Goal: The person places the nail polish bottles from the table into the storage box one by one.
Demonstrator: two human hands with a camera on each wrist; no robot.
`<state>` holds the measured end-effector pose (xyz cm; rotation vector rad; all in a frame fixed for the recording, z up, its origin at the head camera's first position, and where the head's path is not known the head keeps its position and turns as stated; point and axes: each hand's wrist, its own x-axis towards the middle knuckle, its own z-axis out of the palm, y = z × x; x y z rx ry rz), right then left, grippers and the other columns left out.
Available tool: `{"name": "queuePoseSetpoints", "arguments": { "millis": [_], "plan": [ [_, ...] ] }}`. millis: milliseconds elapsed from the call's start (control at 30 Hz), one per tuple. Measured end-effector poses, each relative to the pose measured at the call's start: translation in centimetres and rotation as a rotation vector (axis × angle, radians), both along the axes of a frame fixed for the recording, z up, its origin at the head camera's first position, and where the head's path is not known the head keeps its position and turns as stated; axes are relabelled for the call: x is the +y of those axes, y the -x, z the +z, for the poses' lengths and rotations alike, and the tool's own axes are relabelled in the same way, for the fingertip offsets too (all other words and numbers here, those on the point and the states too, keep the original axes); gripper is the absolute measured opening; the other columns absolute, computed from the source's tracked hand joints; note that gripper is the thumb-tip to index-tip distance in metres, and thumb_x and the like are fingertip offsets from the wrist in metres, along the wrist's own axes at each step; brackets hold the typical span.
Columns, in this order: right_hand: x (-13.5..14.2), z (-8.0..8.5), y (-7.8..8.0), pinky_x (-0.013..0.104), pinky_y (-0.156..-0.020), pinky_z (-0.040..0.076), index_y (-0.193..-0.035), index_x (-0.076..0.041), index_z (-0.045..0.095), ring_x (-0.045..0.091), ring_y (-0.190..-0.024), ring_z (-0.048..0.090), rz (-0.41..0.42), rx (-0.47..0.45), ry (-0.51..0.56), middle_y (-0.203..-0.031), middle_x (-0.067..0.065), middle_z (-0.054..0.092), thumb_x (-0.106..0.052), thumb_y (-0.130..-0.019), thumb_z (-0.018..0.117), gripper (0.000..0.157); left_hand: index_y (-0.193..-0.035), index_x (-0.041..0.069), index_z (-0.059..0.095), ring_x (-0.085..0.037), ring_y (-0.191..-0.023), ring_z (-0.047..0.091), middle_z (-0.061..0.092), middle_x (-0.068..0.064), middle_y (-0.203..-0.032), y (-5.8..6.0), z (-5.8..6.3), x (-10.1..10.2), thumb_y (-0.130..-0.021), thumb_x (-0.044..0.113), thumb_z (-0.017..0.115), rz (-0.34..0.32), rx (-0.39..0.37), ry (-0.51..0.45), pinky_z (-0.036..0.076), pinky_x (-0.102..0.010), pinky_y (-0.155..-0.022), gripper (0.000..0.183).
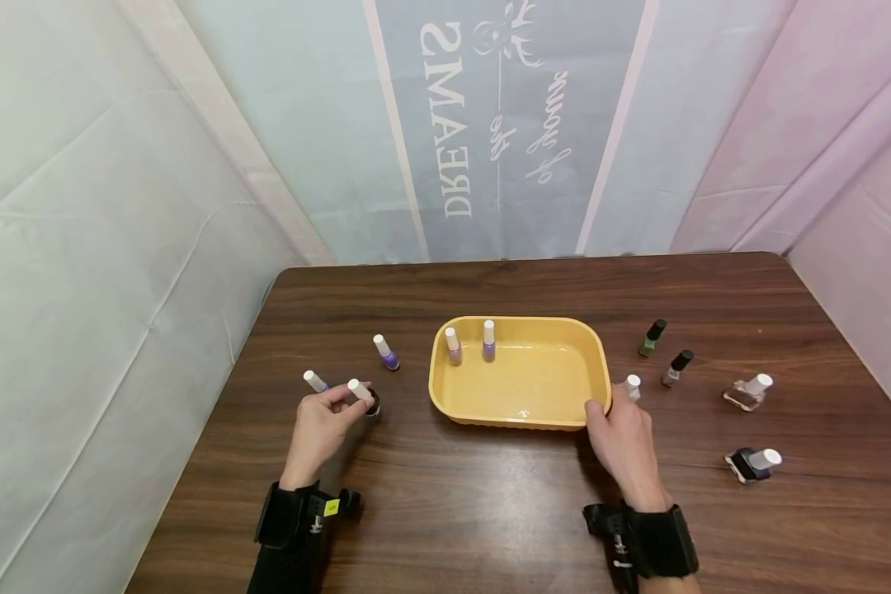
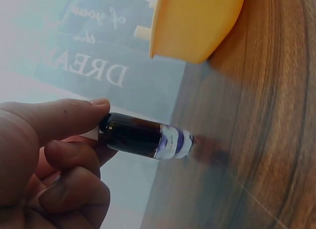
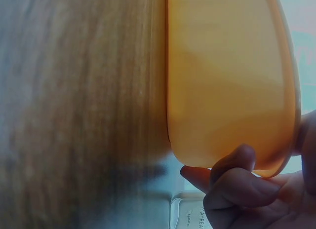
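My left hand [image 1: 321, 427] pinches a dark nail polish bottle [image 2: 134, 135] by its white cap, thumb against fingers. In the left wrist view the bottle lies sideways across the picture, its base pointing toward the wooden table. The front right corner of a yellow tray [image 1: 527, 386] is gripped by my right hand [image 1: 625, 441]; its curled fingers show against the wall in the right wrist view. Inside the tray, at its left end, are two white-capped nail polish bottles, a pinkish one [image 1: 454, 351] and a lilac one [image 1: 488, 342].
A purple bottle [image 1: 388, 355] and another white-capped bottle [image 1: 314, 380] stand near my left hand. Right of the tray are a white-capped bottle [image 1: 633, 386], a green bottle [image 1: 649, 341], a black-capped bottle [image 1: 675, 370], a clear bottle [image 1: 747, 393] and a dark bottle [image 1: 751, 465].
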<state>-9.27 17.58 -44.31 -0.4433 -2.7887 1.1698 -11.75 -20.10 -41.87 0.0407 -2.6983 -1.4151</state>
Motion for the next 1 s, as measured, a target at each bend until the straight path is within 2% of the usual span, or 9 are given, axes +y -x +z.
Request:
{"name": "queuePoseSetpoints", "arguments": {
  "millis": [100, 267, 500, 700, 900, 1000],
  "plan": [
    [0.0, -0.1, 0.0, 0.033, -0.059, 0.036, -0.108, 0.001, 0.053, 0.024, -0.065, 0.046, -0.004, 0.001, -0.003, -0.075, 0.011, 0.050, -0.019, -0.094, 0.038, 0.029, -0.101, 0.013, 0.074, -0.006, -0.045, 0.029, 0.039, 0.000, -0.053, 0.4, -0.9, 0.0, -0.079, 0.031, 0.072, -0.010, 0.036, 0.012, 0.020, -0.022, -0.041, 0.028],
    [0.1, -0.1, 0.0, 0.033, -0.058, 0.037, -0.109, 0.002, 0.053, 0.024, -0.065, 0.047, -0.009, -0.001, -0.003, -0.075, 0.011, 0.051, -0.019, -0.094, 0.039, 0.030, -0.097, 0.016, 0.075, -0.008, -0.045, 0.031, 0.041, 0.000, -0.051, 0.6, -0.4, 0.8, -0.079, 0.031, 0.072, -0.023, 0.065, 0.034, 0.020, -0.022, -0.041, 0.024],
    [0.0, -0.1, 0.2, 0.033, -0.060, 0.038, -0.111, 0.002, 0.053, 0.025, -0.069, 0.048, -0.016, -0.016, 0.000, -0.079, 0.011, 0.053, -0.020, -0.093, 0.039, 0.032, -0.097, 0.015, 0.075, -0.009, -0.047, 0.035, 0.046, 0.000, -0.054, 0.8, 0.3, 1.8, -0.078, 0.031, 0.073, -0.026, 0.064, 0.039, 0.022, -0.022, -0.042, 0.025],
    [0.1, -0.2, 0.2, 0.035, -0.063, 0.039, -0.109, 0.002, 0.054, 0.026, -0.072, 0.049, -0.016, -0.012, -0.001, -0.082, 0.013, 0.054, -0.019, -0.092, 0.039, 0.031, -0.094, 0.017, 0.075, -0.008, -0.046, 0.032, 0.043, 0.001, -0.052, 0.9, 1.0, 2.9, -0.078, 0.031, 0.073, -0.068, 0.082, 0.022, 0.020, -0.022, -0.042, 0.021],
    [0.0, -0.3, 0.2, 0.035, -0.063, 0.041, -0.110, 0.004, 0.054, 0.026, -0.073, 0.050, -0.015, 0.007, 0.000, -0.083, 0.013, 0.055, -0.019, -0.092, 0.040, 0.032, -0.096, 0.020, 0.075, -0.009, -0.047, 0.035, 0.046, 0.003, -0.053, 1.0, 1.6, 4.3, -0.078, 0.032, 0.072, -0.105, 0.112, 0.032, 0.023, -0.022, -0.042, 0.021],
    [0.1, -0.2, 0.2, 0.035, -0.062, 0.040, -0.110, 0.005, 0.054, 0.025, -0.071, 0.050, -0.016, 0.004, 0.006, -0.081, 0.013, 0.054, -0.018, -0.092, 0.040, 0.032, -0.097, 0.019, 0.075, -0.010, -0.047, 0.036, 0.047, 0.002, -0.053, 1.2, 1.8, 5.2, -0.079, 0.032, 0.072, -0.133, 0.123, 0.029, 0.025, -0.022, -0.042, 0.023]
  ]
}}
